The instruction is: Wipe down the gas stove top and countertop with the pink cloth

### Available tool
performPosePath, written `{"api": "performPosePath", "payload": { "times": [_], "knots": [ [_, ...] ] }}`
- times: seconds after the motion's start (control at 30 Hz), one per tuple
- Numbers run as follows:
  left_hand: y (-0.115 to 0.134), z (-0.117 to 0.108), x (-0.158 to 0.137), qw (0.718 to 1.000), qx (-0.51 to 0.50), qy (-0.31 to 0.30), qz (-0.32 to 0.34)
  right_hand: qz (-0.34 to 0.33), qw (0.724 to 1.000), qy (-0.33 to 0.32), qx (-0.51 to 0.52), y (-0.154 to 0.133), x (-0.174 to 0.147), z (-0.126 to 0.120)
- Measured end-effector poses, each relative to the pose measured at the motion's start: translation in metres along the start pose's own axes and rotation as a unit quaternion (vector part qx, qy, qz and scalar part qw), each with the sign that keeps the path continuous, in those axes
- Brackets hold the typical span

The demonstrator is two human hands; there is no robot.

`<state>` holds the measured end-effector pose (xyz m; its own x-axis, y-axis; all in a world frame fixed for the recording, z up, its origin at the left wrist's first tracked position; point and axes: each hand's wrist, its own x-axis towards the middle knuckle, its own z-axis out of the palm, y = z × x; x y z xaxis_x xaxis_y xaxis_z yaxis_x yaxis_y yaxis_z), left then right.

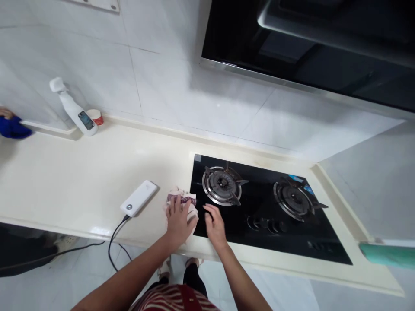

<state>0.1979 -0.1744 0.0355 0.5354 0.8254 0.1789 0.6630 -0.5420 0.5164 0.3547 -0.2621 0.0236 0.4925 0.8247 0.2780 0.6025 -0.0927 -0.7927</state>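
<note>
My left hand [178, 222] rests on a crumpled white cloth [191, 209] with a dark red printed band, its fingers spread over the fabric. The cloth lies on the cream countertop [97, 172], against the left edge of a black glass gas stove [249, 224]. Over that stove's front left corner is my right hand [215, 224], fingers a little bent and thumb apart, with nothing visible in it. The left burner [222, 183] is just beyond the right hand. A white power bank [139, 198] lies left of the cloth.
From the power bank a black cable [112, 242] hangs over the counter's front edge. By the wall stand a white spray bottle [76, 108] and a red-and-white tub [96, 116]. A dark range hood [292, 56] overhangs the stove. Another person's hand [5, 113] touches blue cloth [14, 128] at far left.
</note>
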Motion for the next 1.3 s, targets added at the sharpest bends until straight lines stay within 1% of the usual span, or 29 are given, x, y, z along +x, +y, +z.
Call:
{"api": "performPosePath", "payload": {
  "times": [0.07,0.1,0.13,0.2,0.27,0.3,0.33,0.4,0.53,0.63,0.77,0.87,0.97,1.07,1.17,1.3],
  "knots": [
    [0.005,0.004,-0.002,0.998,0.038,-0.036,-0.019,0.01,0.993,0.077,-0.088,0.031,-0.013,-0.023],
    [0.006,0.005,-0.004,0.998,0.047,-0.043,-0.015,0.005,0.986,0.096,-0.135,0.046,-0.017,-0.033],
    [0.007,0.006,-0.005,0.998,0.053,-0.045,-0.006,-0.005,0.978,0.104,-0.18,0.059,-0.02,-0.041],
    [0.006,0.008,-0.005,0.997,0.062,-0.046,0.018,-0.023,0.962,0.1,-0.255,0.078,-0.021,-0.051],
    [0.005,0.01,0.005,0.996,0.069,-0.049,0.039,-0.028,0.946,0.088,-0.311,0.086,-0.021,-0.054],
    [0.005,0.012,0.014,0.995,0.072,-0.049,0.045,-0.028,0.94,0.083,-0.331,0.086,-0.021,-0.053],
    [0.004,0.015,0.027,0.995,0.075,-0.047,0.047,-0.027,0.935,0.078,-0.345,0.085,-0.021,-0.051],
    [0.005,0.021,0.062,0.995,0.079,-0.042,0.042,-0.025,0.931,0.07,-0.357,0.082,-0.021,-0.049],
    [0.006,0.039,0.153,0.994,0.092,-0.048,0.016,-0.022,0.928,0.065,-0.367,0.078,-0.021,-0.049],
    [0.006,0.052,0.218,0.994,0.097,-0.057,0.014,-0.023,0.925,0.063,-0.373,0.079,-0.021,-0.05],
    [0.005,0.069,0.289,0.991,0.098,-0.076,0.049,-0.021,0.924,0.063,-0.376,0.082,-0.021,-0.049],
    [0.01,0.08,0.324,0.987,0.101,-0.095,0.087,-0.032,0.921,0.074,-0.381,0.083,-0.02,-0.048],
    [0.017,0.088,0.334,0.981,0.102,-0.108,0.125,-0.036,0.922,0.078,-0.377,0.084,-0.02,-0.049],
    [0.017,0.092,0.324,0.972,0.098,-0.128,0.172,-0.022,0.926,0.071,-0.37,0.084,-0.02,-0.05],
    [0.011,0.09,0.311,0.961,0.091,-0.154,0.211,-0.022,0.925,0.066,-0.372,0.083,-0.021,-0.05],
    [0.005,0.081,0.305,0.951,0.084,-0.176,0.239,-0.023,0.927,0.066,-0.37,0.083,-0.022,-0.05]
  ]
}}
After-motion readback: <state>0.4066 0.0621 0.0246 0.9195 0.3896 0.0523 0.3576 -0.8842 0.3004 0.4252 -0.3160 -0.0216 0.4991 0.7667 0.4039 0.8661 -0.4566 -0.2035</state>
